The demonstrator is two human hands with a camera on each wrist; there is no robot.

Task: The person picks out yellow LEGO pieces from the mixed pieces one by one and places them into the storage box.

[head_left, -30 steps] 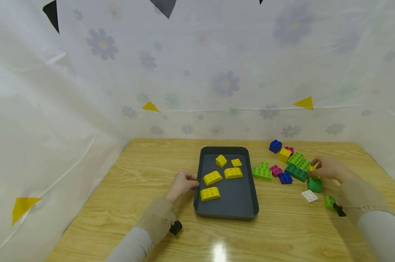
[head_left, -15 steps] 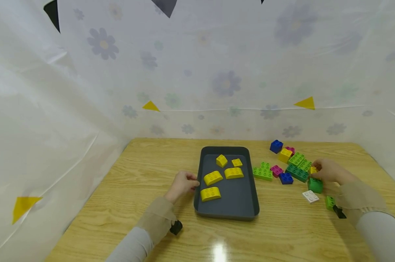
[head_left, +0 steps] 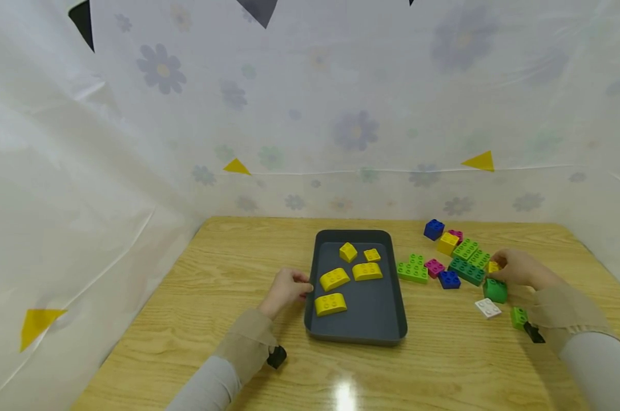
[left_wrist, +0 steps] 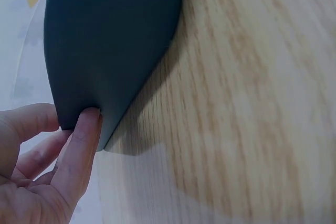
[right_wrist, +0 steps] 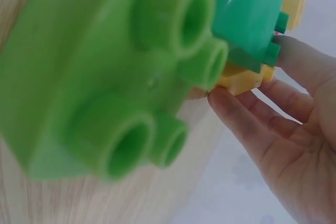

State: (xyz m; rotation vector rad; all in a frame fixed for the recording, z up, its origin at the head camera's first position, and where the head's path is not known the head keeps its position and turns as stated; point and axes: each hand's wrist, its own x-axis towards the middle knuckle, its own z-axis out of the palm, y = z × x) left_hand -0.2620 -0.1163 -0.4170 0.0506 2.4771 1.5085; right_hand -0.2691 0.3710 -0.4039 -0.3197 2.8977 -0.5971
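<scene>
My left hand (head_left: 284,290) grips the left rim of a dark grey tray (head_left: 374,311); in the left wrist view its fingers lie against the tray's outer wall (left_wrist: 113,40). Several yellow toy bricks, curved ones (head_left: 330,304) among them, lie spread inside the tray. At the right, my right hand (head_left: 522,269) pinches a small yellow brick (right_wrist: 239,80) at the edge of a brick pile. A green rounded brick (head_left: 495,291) sits right beside that yellow brick and partly covers it in the right wrist view.
The pile also has light green (head_left: 465,249), dark green (head_left: 466,271), blue (head_left: 449,279), pink (head_left: 434,268) and yellow (head_left: 447,244) bricks. A white flat brick (head_left: 487,308) lies in front. Another light green brick (head_left: 519,317) is near the right wrist.
My right hand's fingers have shifted slightly at the small yellow brick, and more of it shows. The left hand and the tray stay in place.
</scene>
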